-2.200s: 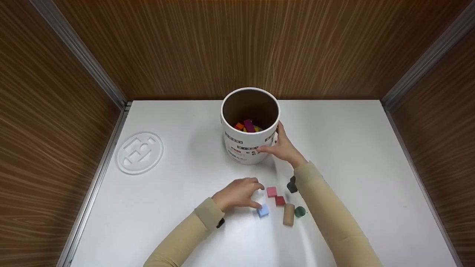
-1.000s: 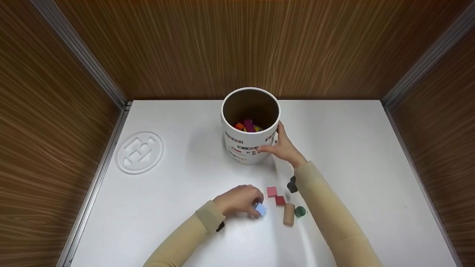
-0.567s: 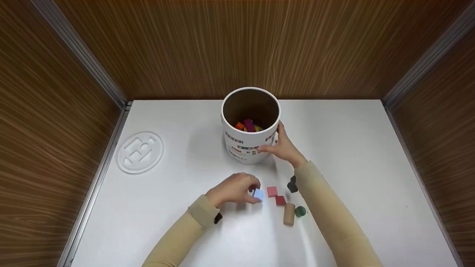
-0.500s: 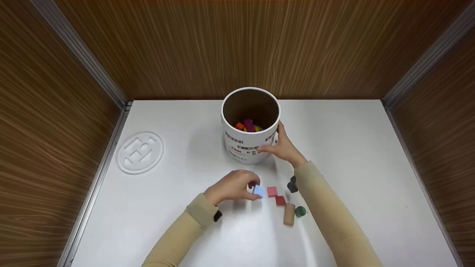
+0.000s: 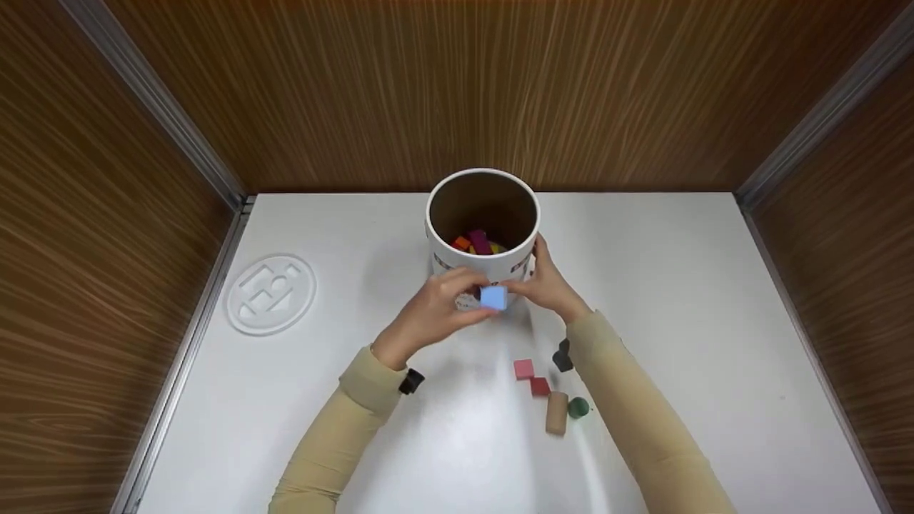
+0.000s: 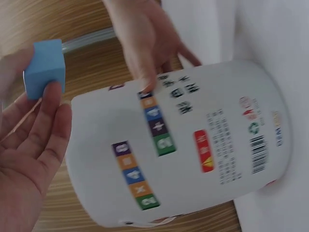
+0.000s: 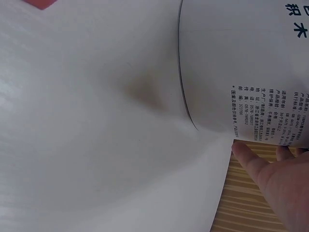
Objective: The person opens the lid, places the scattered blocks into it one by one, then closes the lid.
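My left hand [image 5: 428, 310] pinches a light blue cube block [image 5: 494, 298] between thumb and fingers, raised off the table in front of the bucket. In the left wrist view the blue block [image 6: 44, 70] shows clear of the bucket wall [image 6: 104, 130]. A tall white bucket [image 5: 503, 267] with printed labels stands upright, its top uncovered. Purple, orange, red and yellow blocks [image 5: 479, 241] lie at its bottom. My right hand [image 5: 550, 285] grips the bucket's right side, thumb at the front, fingers reaching behind. In the right wrist view the right hand [image 7: 280, 181] touches the printed wall.
On the table [image 5: 343, 400] lie a pink block [image 5: 523, 369], a red block [image 5: 540, 386], a tan cylinder [image 5: 557, 413], a green round block [image 5: 578, 407] and dark pieces [image 5: 562, 359] beside the right sleeve. A white disc with cut shapes [image 5: 270, 294] lies left. Wooden panels [image 5: 457, 93] enclose the table.
My left hand has closed on the blue block, lifted it off the table and carried it forward to the bucket's front. My right hand and the bucket have stayed in place.
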Motion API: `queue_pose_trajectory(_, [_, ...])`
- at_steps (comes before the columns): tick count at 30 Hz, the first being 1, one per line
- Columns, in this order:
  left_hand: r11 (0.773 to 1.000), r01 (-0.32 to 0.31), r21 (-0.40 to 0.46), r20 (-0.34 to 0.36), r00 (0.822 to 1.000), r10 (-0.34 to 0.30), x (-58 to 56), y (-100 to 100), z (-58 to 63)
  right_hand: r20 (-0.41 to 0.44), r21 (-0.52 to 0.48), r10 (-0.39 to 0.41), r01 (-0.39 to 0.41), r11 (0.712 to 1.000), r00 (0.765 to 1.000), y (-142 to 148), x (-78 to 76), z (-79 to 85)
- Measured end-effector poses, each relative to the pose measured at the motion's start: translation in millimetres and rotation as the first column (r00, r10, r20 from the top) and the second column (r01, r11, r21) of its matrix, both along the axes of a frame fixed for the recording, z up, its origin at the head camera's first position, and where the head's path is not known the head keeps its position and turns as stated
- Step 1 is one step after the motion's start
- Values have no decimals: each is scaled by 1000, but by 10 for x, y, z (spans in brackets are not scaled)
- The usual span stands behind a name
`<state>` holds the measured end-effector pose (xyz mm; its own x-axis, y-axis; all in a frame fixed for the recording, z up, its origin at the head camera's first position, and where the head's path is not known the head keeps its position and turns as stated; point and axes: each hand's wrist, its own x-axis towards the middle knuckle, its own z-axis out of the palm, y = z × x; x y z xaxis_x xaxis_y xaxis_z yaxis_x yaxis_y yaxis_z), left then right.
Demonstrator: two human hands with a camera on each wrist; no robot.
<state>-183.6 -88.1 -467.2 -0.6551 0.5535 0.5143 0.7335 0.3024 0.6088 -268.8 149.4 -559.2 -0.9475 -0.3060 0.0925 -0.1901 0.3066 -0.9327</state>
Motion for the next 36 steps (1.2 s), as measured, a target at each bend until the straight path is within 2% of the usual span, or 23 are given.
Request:
queue_pose_trajectory(4, [989, -116, 97, -62, 991, 122, -82, -21, 115, 4, -25, 23, -23, 999, 1000, -19, 54, 106])
queue_pose_trajectory(9, [955, -257, 149, -79, 959, 271, -164, -16, 224, 29, -34, 44, -43, 998, 999, -45, 135, 288])
queue_pose_trajectory(15, [919, -364, 155, -38, 927, 373, -290, 19, 287, 57, -8, 3, -2, 1000, 998, -22, 39, 94])
queue_pose_trajectory(19, [899, -411, 149, -4, 909, 416, -396, 39, 293, 67, 6, -15, 15, 1000, 998, -11, -2, 7])
queue_pose_trajectory(26, [877, -454, 159, 2, 888, 460, -530, 47, 246, 51, -16, -10, 11, 1000, 999, -11, 3, 2])
queue_pose_trajectory(31, [855, -483, 190, -9, 870, 494, -534, -6, 164, 80, 12, -16, 15, 1000, 997, -1, 12, 9])
queue_pose_trajectory(36, [829, -525, 190, 22, 847, 532, -507, -85, 67, 81, 2, -27, 27, 1000, 996, -2, 19, 9])
